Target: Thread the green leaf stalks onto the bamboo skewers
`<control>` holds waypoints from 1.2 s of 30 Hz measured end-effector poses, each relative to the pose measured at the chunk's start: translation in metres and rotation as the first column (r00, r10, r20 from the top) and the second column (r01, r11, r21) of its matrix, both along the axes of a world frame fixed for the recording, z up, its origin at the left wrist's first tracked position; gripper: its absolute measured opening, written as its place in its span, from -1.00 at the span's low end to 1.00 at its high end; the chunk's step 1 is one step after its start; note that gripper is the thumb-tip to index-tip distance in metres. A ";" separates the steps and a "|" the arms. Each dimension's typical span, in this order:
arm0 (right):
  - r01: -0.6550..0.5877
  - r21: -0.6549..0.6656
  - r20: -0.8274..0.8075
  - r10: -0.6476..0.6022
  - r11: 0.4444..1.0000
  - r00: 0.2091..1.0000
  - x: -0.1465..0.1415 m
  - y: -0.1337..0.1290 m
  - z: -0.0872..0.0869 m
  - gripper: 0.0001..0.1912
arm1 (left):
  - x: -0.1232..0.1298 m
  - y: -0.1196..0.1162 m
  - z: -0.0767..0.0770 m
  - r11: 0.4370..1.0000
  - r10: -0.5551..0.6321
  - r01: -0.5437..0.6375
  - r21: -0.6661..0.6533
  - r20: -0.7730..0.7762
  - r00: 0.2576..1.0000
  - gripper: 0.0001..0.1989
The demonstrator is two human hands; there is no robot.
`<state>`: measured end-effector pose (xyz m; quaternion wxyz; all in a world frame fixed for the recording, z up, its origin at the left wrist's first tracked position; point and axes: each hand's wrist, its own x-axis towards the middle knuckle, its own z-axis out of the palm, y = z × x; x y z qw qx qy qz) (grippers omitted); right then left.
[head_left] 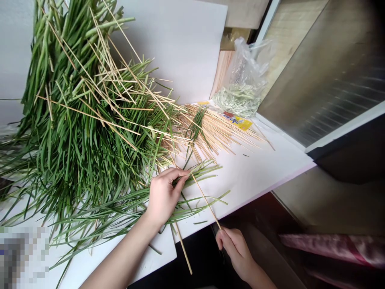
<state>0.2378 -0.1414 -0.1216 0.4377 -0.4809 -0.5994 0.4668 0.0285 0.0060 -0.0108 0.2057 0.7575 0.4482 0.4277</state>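
My left hand (164, 196) closed on soft grass blades (198, 173); my right hand (235, 249) pinches a light, stiff bamboo skewer (206, 199) near its end.

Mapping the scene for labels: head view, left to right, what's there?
Long green leaves → left hand → bamboo skewer → right hand → metal panel

2 hands are counted: left hand (164, 196), right hand (236, 253) | 1 bunch of grass blades (204, 172) is held in the left fingers (177, 176) | 1 bamboo skewer (207, 202) is pinched in the right fingers (224, 237) | 1 loose skewer (183, 249) is seen below the left fingers
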 end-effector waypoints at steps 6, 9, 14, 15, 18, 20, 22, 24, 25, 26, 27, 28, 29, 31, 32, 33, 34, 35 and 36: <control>0.002 0.003 0.000 -0.002 1.000 1.000 0.000 0.000 0.002 -0.47 | 0.002 -0.001 -0.001 1.000 -0.008 0.008 -0.006 0.003 1.000 -0.89; 0.004 0.002 0.000 -0.004 1.000 1.000 0.000 0.000 0.001 -0.47 | 0.003 -0.002 0.000 0.999 0.043 -0.042 -0.035 0.011 0.999 -0.90; 0.010 -0.012 0.005 -0.010 1.000 1.000 -0.001 0.000 0.002 -0.47 | 0.001 -0.002 0.002 0.994 0.072 -0.074 -0.083 -0.019 0.997 -0.91; 0.010 -0.010 0.005 -0.010 1.000 1.000 -0.001 0.000 0.002 -0.47 | 0.001 -0.002 0.002 0.995 0.063 -0.064 -0.073 -0.021 0.998 -0.91; 0.010 -0.005 -0.002 -0.010 1.000 1.000 0.000 0.000 0.001 -0.47 | 0.003 -0.003 0.001 0.998 0.001 -0.002 -0.056 -0.023 1.000 -0.91; 0.017 -0.010 -0.011 -0.017 1.000 1.000 0.000 0.000 0.001 -0.47 | 0.005 -0.005 -0.001 0.991 -0.108 0.103 -0.084 -0.049 0.993 -0.90; 0.033 -0.014 -0.013 -0.033 0.999 0.999 0.000 0.001 0.002 -0.47 | 0.008 -0.007 -0.001 0.962 -0.253 0.239 -0.135 -0.095 0.963 -0.86; 0.046 -0.011 -0.007 -0.046 0.999 0.999 0.000 0.001 0.002 -0.47 | 0.009 -0.009 0.000 0.927 -0.355 0.331 -0.175 -0.130 0.926 -0.84; 0.050 -0.008 -0.004 -0.050 0.999 0.999 0.000 0.001 0.003 -0.47 | 0.009 -0.009 0.002 0.914 -0.388 0.360 -0.186 -0.142 0.911 -0.85; 0.052 -0.007 -0.003 -0.052 0.999 0.999 0.000 0.001 0.003 -0.48 | 0.008 -0.008 0.003 0.905 -0.409 0.380 -0.191 -0.149 0.900 -0.85; 0.050 -0.008 -0.003 -0.050 0.999 0.999 0.000 0.001 0.004 -0.48 | 0.006 -0.007 0.005 0.899 -0.422 0.393 -0.192 -0.150 0.894 -0.85; 0.049 -0.011 -0.004 -0.049 0.999 0.999 0.000 0.001 0.004 -0.48 | 0.005 -0.005 0.007 0.897 -0.429 0.400 -0.189 -0.147 0.891 -0.85; 0.049 -0.013 -0.005 -0.049 0.999 0.999 0.000 0.001 0.004 -0.47 | 0.003 -0.002 0.008 0.898 -0.427 0.400 -0.182 -0.145 0.892 -0.85; 0.053 -0.015 -0.003 -0.053 0.998 0.999 0.000 0.000 0.004 -0.47 | -0.001 0.002 0.008 0.921 -0.383 0.361 -0.150 -0.164 0.909 -0.82; 0.054 -0.014 -0.001 -0.054 0.998 0.999 0.000 0.000 0.004 -0.47 | -0.002 0.004 0.007 0.936 -0.347 0.327 -0.126 -0.200 0.916 -0.82; 0.058 -0.011 0.004 -0.058 0.998 0.998 0.000 0.000 0.003 -0.46 | -0.002 0.005 0.005 0.950 -0.311 0.294 -0.103 -0.255 0.915 -0.82; 0.061 -0.008 0.013 -0.061 0.998 0.998 0.000 0.000 0.003 -0.46 | -0.002 0.006 0.003 0.960 -0.278 0.266 -0.082 -0.322 0.905 -0.83; 0.062 -0.005 0.021 -0.062 0.998 0.998 0.000 0.000 0.002 -0.46 | -0.002 0.006 0.002 0.967 -0.253 0.247 -0.066 -0.391 0.885 -0.84; 0.063 -0.002 0.028 -0.062 0.998 0.998 0.000 0.000 0.002 -0.46 | -0.001 0.006 0.000 0.971 -0.233 0.234 -0.055 -0.449 0.862 -0.85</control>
